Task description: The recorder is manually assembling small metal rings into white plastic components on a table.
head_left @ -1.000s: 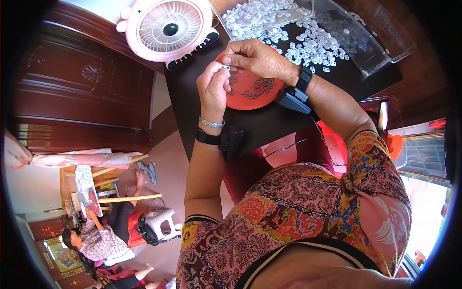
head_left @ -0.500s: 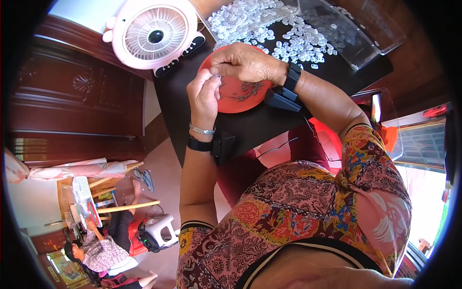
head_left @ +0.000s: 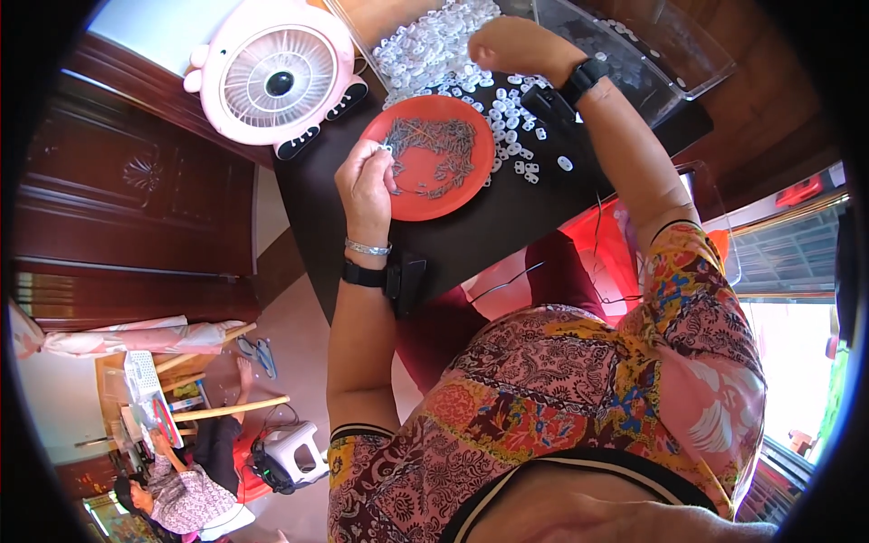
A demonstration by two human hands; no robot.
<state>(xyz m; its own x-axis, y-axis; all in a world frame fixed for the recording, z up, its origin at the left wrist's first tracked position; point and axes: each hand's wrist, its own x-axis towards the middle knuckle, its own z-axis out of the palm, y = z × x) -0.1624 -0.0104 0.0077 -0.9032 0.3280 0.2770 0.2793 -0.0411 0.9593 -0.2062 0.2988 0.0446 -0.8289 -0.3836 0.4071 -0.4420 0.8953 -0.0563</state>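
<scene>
My left hand (head_left: pixel 365 181) is closed in a pinch at the left rim of a red round plate (head_left: pixel 419 193). A small clear plastic piece (head_left: pixel 387 147) shows at its fingertips. Many small grey metal screws or pins (head_left: pixel 434 136) lie on the plate, spread in a rough ring. My right hand (head_left: pixel 514 45) is raised over the far heap of clear plastic pieces (head_left: pixel 425 50), its fingers curled; what they hold, if anything, is hidden. More loose pieces, oval with two holes, lie on the dark table (head_left: pixel 466 242) right of the plate.
A pink animal-shaped fan (head_left: pixel 279 83) stands left of the plate. A clear plastic bin (head_left: pixel 625 54) is at the far right. Cables (head_left: pixel 507 281) hang by my knees. At lower left, another person (head_left: pixel 195 493) sits near a white stool (head_left: pixel 299 452).
My right hand has left my left hand over the plate and moved away to the heap at the far right. My left hand stays pinched, and the plate's grey pieces are now uncovered.
</scene>
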